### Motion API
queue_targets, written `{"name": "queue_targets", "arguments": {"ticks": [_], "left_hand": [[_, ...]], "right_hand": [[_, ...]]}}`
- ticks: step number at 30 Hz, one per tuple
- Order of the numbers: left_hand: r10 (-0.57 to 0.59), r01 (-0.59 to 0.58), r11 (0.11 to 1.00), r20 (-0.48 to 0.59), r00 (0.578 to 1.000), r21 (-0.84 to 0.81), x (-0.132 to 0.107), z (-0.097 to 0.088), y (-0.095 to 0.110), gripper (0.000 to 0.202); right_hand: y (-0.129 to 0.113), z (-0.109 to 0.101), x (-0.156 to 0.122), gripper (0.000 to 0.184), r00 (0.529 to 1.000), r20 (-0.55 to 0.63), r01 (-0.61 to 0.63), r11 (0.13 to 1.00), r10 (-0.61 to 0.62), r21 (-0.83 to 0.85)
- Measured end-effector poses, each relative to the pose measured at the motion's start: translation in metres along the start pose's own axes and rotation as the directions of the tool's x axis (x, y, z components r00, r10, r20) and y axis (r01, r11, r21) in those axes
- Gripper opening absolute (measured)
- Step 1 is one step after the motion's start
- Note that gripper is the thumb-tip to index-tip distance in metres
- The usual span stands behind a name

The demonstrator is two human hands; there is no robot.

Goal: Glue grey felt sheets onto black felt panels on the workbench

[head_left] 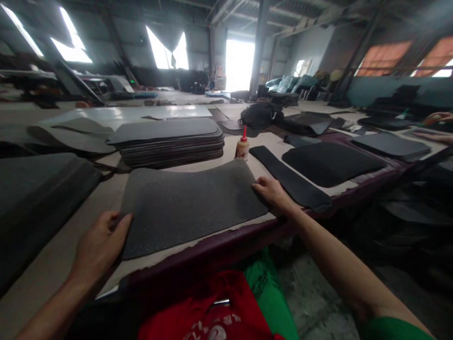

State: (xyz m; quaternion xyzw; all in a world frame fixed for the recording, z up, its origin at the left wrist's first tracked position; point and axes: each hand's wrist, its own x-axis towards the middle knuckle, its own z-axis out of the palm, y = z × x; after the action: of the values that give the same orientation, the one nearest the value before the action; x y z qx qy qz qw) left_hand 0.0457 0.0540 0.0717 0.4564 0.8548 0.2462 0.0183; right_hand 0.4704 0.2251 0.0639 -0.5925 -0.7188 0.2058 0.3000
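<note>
From where I stand, the person's left hand (101,243) and right hand (272,191) hold a dark grey, flat, rounded-corner sheet (191,208) between them by its opposite side edges, thumbs and fingers narrowed on it, over the near edge of the pale, board-covered tabletop (72,233). Beyond the right hand and a little to its left stands a cloudy squeeze bottle with a red nozzle (242,149), while a long black strip (286,177) lies just beside that hand. Past the left hand rises a neat stack of grey sheets (170,144).
</note>
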Motion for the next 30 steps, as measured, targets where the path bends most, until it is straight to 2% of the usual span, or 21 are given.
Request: {"name": "queue_targets", "arguments": {"ticks": [3,7,11,14,17,20,24,27,30], "left_hand": [[-0.032,0.033,0.999,0.027,0.999,-0.009,-0.002,-0.002,0.004,0.057],[-0.027,0.028,0.999,0.013,1.0,-0.043,-0.004,-0.002,0.006,0.047],[-0.029,0.029,0.997,0.004,1.0,-0.065,-0.004,0.0,0.006,0.045],[-0.021,0.02,0.987,-0.006,1.0,-0.161,-0.006,-0.001,0.009,0.042],[0.015,-0.007,0.953,0.024,1.0,-0.303,-0.011,-0.002,0.012,0.043],[0.045,-0.021,0.919,0.05,0.998,-0.394,-0.009,-0.002,0.009,0.043],[0.091,-0.067,0.879,0.028,0.995,-0.473,0.0,-0.012,0.006,0.041],[0.129,-0.115,0.864,-0.006,0.992,-0.491,0.005,-0.022,0.01,0.038],[0.126,-0.127,0.875,-0.032,0.991,-0.467,0.007,-0.023,0.009,0.036]], "right_hand": [[-0.001,0.0,-0.001,0.022,1.0,-0.001,0.015,0.998,-0.015,-0.053],[0.0,0.0,0.0,0.023,1.0,-0.003,0.026,0.993,-0.026,-0.111],[0.001,0.0,0.002,0.021,1.0,0.004,0.026,0.983,-0.026,-0.18],[-0.001,0.001,-0.002,0.02,1.0,0.011,0.028,0.976,-0.026,-0.216],[-0.003,0.0,-0.01,0.037,1.0,-0.011,0.021,0.966,-0.024,-0.259],[0.0,-0.001,-0.014,0.056,0.999,-0.052,-0.033,0.926,0.015,-0.376],[0.006,-0.001,-0.01,0.061,0.999,0.035,-0.015,0.906,0.033,-0.422],[0.007,-0.001,-0.009,0.061,0.997,0.047,-0.038,0.907,0.063,-0.42],[0.007,-0.002,-0.008,0.059,0.995,0.062,-0.047,0.908,0.08,-0.416]]}}
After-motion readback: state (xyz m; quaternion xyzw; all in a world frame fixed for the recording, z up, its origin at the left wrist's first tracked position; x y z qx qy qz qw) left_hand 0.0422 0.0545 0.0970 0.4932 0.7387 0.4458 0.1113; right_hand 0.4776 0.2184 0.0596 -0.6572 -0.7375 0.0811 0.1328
